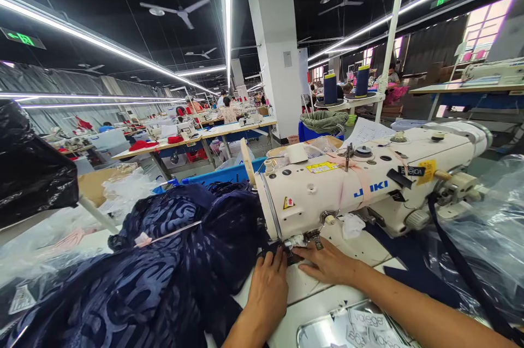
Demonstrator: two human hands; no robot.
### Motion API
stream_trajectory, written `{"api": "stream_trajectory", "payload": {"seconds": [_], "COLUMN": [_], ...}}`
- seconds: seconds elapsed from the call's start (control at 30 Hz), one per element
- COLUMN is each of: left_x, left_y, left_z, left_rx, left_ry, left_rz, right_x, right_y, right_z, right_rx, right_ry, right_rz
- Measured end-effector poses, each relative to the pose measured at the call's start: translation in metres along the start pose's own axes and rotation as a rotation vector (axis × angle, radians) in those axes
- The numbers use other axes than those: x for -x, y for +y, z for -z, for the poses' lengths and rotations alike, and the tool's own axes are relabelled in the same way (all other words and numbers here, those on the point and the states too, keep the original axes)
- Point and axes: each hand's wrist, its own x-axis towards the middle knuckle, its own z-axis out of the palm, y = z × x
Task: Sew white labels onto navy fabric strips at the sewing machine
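A white sewing machine (pixel 319 195) stands before me, its needle and presser foot area low at its left end. My left hand (pixel 268 285) lies palm down just left of the presser foot, fingers stretched out over dark navy fabric. On the other side, my right hand (pixel 323 263) reaches under the machine's head, fingers extended and thumb apart, its fingertips close to the foot. A large heap of navy patterned velvet garment (pixel 164 260) spreads left of the needle, one part running up to it. The fabric edge under the foot is mostly hidden by my fingers.
A metal tray (pixel 305 334) with white printed labels (pixel 366 320) lies in front of my right forearm. Clear plastic bags (pixel 487 239) and a navy strap (pixel 458 260) are at right. A black plastic bag (pixel 33 167) hangs at left. Thread cones (pixel 329 89) stand behind.
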Motion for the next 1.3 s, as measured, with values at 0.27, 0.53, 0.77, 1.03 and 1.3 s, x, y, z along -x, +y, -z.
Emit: {"api": "stream_trajectory", "payload": {"seconds": [0.27, 0.53, 0.77, 1.03, 1.3], "left_x": [-0.001, -0.017, -0.02, -0.022, -0.023], "left_y": [0.002, -0.014, -0.019, -0.02, -0.019], "left_z": [-0.002, 0.002, 0.003, 0.005, 0.006], "left_rx": [-0.054, -0.03, 0.077, 0.11, 0.111], "left_ry": [0.108, -0.06, -0.123, -0.177, -0.178], "left_rz": [0.146, 0.146, 0.173, 0.173, 0.175], "right_x": [-0.005, 0.012, 0.009, 0.006, 0.004], "right_y": [-0.004, -0.016, -0.002, -0.006, -0.012], "right_z": [-0.009, 0.018, 0.021, 0.021, 0.027], "right_rx": [0.221, 0.16, 0.146, 0.195, 0.214], "right_ry": [0.065, -0.042, -0.097, -0.075, -0.105], "right_rz": [-0.061, 0.031, 0.164, 0.191, 0.171]}}
